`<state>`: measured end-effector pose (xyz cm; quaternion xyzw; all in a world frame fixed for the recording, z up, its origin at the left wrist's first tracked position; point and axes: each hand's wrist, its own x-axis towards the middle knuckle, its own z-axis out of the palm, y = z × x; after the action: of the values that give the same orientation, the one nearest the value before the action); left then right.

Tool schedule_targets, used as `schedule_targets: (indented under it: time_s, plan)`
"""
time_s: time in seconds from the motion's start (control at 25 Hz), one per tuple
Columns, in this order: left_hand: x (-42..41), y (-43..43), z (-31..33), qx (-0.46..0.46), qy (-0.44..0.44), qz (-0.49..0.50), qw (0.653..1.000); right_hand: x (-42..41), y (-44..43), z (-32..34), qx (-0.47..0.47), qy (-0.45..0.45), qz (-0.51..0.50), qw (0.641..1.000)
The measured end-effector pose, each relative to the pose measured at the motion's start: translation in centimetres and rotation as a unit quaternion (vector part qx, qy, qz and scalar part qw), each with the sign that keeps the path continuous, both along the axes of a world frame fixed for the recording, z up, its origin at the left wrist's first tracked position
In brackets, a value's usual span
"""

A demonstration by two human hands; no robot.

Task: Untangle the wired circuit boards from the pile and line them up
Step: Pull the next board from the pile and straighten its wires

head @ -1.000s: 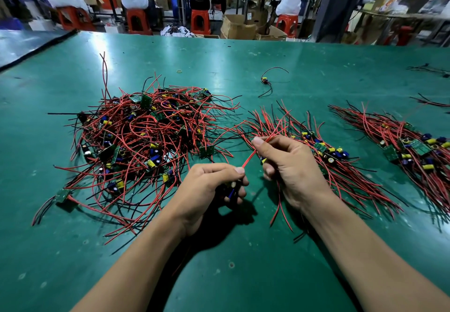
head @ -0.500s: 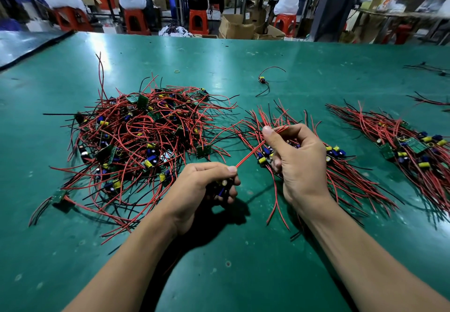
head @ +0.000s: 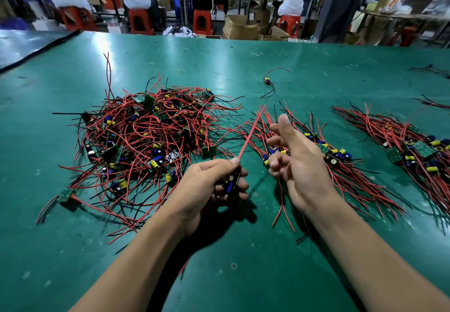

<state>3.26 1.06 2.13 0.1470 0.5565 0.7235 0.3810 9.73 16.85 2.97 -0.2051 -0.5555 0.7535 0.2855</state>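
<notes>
Left hand point(head: 202, 190) pinches small wired circuit board point(head: 230, 186); right hand point(head: 302, 168) loose, fingers spread
Board's red wires point(head: 250, 132) slant up between tangled red-wire pile point(head: 146, 146) and lined-up row point(head: 341, 163) on green table point(head: 243, 275)

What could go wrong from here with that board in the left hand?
The left hand grips a board whose red wires stick out beside the tangled pile, so they might snag on its stray ends. The right hand is open over the lined-up row and could knock it crooked when it comes down.
</notes>
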Motion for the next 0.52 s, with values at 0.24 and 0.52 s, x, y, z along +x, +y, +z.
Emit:
schedule_targets:
  time_s: [0.24,0.52]
  plan:
    - [-0.2,0.4,0.5,0.08,-0.017,0.103,0.991,0.2,-0.3,-1.5,0.266,-0.092,0.042,0.959]
    - [0.3,0.6,0.8,0.104,0.022,0.132,0.986,0.6,-1.2,-2.1,0.526,-0.084,0.087,0.842]
